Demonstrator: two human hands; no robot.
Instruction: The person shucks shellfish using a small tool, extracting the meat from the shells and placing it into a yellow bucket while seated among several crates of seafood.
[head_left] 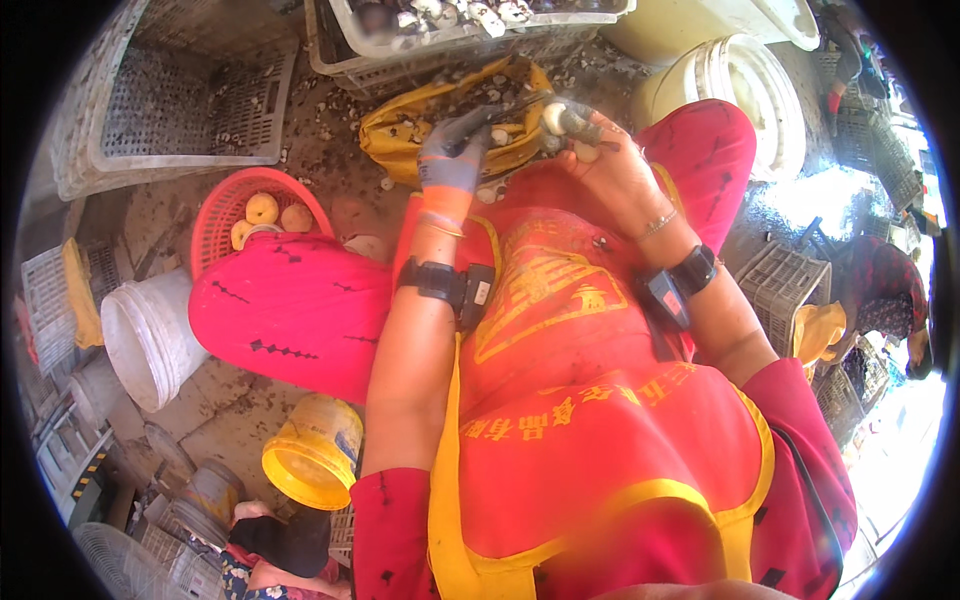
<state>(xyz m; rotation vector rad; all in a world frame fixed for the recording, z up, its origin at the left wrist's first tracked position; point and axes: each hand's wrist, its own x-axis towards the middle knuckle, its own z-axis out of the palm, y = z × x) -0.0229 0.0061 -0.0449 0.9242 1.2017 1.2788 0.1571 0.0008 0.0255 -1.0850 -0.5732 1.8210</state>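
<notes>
- Head view, far middle: the right hand (pixel 612 165), dark coverings on its fingertips, has its grip clamped on a pale round piece (pixel 553 118); a second pale piece (pixel 586 152) sits lower, against the fingers;
- just left of it, the left hand (pixel 455 155) wears a grey-and-orange glove, fingers bent; whether its grip is clamped on anything I cannot tell, the fingertips being too blurred;
- beyond the hands, an open yellow bag (pixel 378 138) lies on the floor (pixel 335 130), with dark scraps and pale bits inside;
- farther off, a white tray (pixel 375 45) holds black-and-white pieces; a grey crate (pixel 190 160) stands far left, a white tub (pixel 780 110) far right;
- left, by the person's knee, a red basket (pixel 215 205) holds yellowish round fruit (pixel 262 208); nearer stand a white bucket (pixel 150 340) and a yellow bucket (pixel 315 450)
</notes>
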